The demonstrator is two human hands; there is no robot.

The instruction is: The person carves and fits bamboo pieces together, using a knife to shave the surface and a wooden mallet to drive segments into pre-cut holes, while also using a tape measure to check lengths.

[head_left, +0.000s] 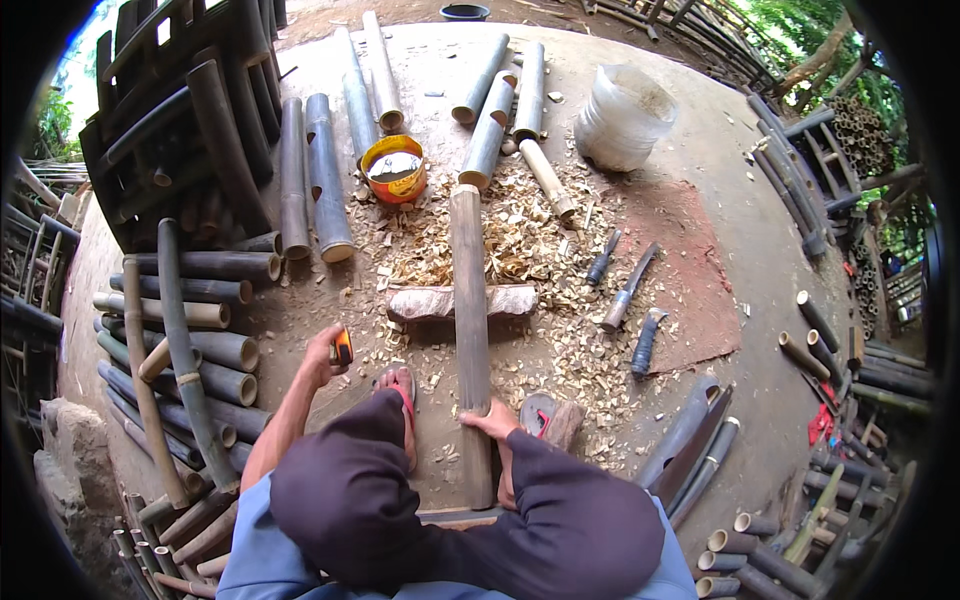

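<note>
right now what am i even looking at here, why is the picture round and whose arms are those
The picture comes from a wide fisheye camera worn on a person's head, looking down, so the edges bend and go dark. The arms rising from the bottom edge are that person's own; there is no machine.

The person sits on bare ground strewn with wood shavings. Their left hand holds a small orange and black object, too small to identify. Their right hand rests on a long bamboo pole, which lies across a short wooden block.

To the right lie three knife-like tools. Further off stand an open orange tin and a clear plastic container. Cut bamboo pieces are stacked all around.
</note>
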